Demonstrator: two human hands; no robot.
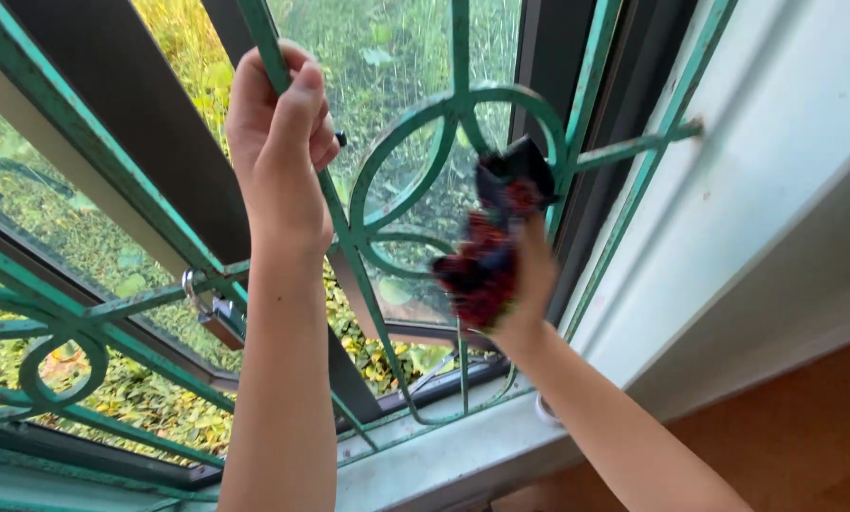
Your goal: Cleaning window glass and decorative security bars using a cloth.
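Up high, the left hand (pixel 278 133) has a closed grip round a green bar of the window grille (pixel 415 123); the right hand (pixel 529 284), blurred, seemingly clutches a dark red cloth (pixel 487 256) against the grille's ring.

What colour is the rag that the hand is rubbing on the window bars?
The rag is dark red and navy, mottled, seen in the head view.

Your left hand (pixel 278 142) grips a green-painted metal window grille (pixel 387 180), its matt paint worn and patchy. Your right hand (pixel 529 284) presses a soft, dark red-and-black cloth rag (pixel 491 246) against it. A shiny metal padlock (pixel 212 308) hangs nearby.
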